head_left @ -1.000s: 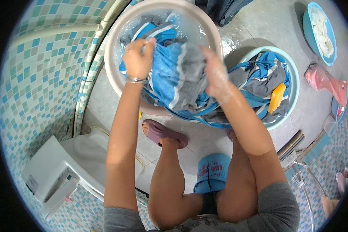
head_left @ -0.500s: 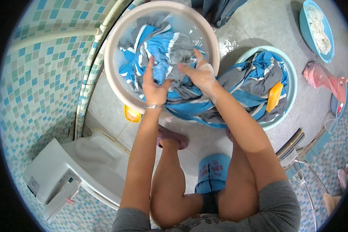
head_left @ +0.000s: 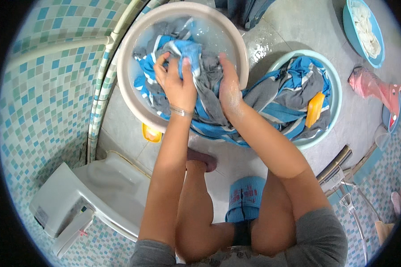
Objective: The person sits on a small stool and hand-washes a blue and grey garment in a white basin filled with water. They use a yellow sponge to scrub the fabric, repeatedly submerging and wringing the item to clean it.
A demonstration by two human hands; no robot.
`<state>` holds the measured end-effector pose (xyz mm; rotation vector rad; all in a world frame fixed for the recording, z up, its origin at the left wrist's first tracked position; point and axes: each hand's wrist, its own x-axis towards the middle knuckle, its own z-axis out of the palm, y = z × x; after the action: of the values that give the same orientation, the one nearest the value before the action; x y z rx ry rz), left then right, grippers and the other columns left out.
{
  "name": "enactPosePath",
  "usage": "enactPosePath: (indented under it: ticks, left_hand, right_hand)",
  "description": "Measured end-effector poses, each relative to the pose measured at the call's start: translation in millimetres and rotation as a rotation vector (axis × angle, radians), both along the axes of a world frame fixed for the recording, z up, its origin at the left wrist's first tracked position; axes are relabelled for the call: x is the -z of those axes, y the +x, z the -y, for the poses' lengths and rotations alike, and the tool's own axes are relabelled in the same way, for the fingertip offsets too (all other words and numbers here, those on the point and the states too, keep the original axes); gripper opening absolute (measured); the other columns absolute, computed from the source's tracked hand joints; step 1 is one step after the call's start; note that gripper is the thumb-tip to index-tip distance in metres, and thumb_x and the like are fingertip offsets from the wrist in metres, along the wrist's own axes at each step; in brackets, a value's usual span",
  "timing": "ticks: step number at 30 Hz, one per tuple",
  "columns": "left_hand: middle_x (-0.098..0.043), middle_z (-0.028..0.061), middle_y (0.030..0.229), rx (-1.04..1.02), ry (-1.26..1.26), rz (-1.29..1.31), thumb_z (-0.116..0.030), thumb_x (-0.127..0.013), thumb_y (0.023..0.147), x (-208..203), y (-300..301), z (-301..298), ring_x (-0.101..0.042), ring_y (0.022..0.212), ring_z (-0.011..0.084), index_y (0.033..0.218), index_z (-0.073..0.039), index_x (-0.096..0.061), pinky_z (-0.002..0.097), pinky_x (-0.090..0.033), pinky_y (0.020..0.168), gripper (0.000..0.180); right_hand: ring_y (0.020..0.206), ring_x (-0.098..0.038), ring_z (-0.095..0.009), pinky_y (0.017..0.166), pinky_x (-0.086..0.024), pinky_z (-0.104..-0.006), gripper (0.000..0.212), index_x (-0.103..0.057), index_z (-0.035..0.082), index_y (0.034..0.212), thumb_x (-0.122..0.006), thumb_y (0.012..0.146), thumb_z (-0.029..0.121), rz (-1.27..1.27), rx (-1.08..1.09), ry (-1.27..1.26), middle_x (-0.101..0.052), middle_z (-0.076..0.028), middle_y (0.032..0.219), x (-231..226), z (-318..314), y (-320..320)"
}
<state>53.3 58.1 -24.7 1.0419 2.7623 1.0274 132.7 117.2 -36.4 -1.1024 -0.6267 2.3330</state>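
Note:
A large striped cloth (head_left: 207, 84) in blue, grey and white lies bunched in cloudy water in a pale pink basin (head_left: 124, 80). My left hand (head_left: 179, 86) is over its middle, fingers curled and thumb bent around a raised blue fold that is blurred by motion. Wet and a little foamy, my right hand (head_left: 230, 86) stands edge-on beside the same cloth with its fingers stretched out, touching its right side. The cloth trails over the basin's rim into a light blue basin (head_left: 337, 102) at the right. On that part rests a yellow soap holder (head_left: 315, 110).
A yellow dish (head_left: 151, 132) stands on the tiled floor below the pink basin. At the far right are a blue basin (head_left: 349, 33) with white cloth and a pink bag (head_left: 374, 91). A white toilet-like fixture (head_left: 120, 178) is at the left, a blue stool (head_left: 245, 196) beneath me.
My left hand has gone from spread fingers to curled ones on the cloth, lifting a blue fold. My right hand has turned edge-on, its fingers straight along the cloth.

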Motion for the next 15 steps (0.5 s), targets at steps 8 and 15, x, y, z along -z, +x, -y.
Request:
enactPosePath:
  ticks: [8,15]
  left_hand:
    - [-0.054,0.0168,0.109,0.075,-0.05,0.158,-0.01,-0.065,0.077,-26,50,-9,-0.052,0.095,0.0287,0.085,0.001,-0.06,0.0347,-0.041,0.084,0.014]
    - [-0.055,0.0161,0.096,0.115,0.174,0.12,-0.016,-0.066,0.078,-23,41,-1,-0.054,0.09,0.0303,0.099,0.0,-0.057,0.0354,-0.043,0.081,0.028]
  right_hand:
    - [0.079,-0.054,-0.014,0.068,-0.046,-0.0277,0.015,-0.057,0.006,0.091,-0.052,0.089,0.021,0.111,-0.148,0.626,-0.057,-0.003,0.088,75,8,12]
    - [0.069,-0.051,-0.015,0.063,-0.042,-0.0289,0.019,-0.058,0.003,0.079,-0.048,0.088,0.017,0.367,-0.093,0.931,-0.056,-0.008,0.074,56,2,1]
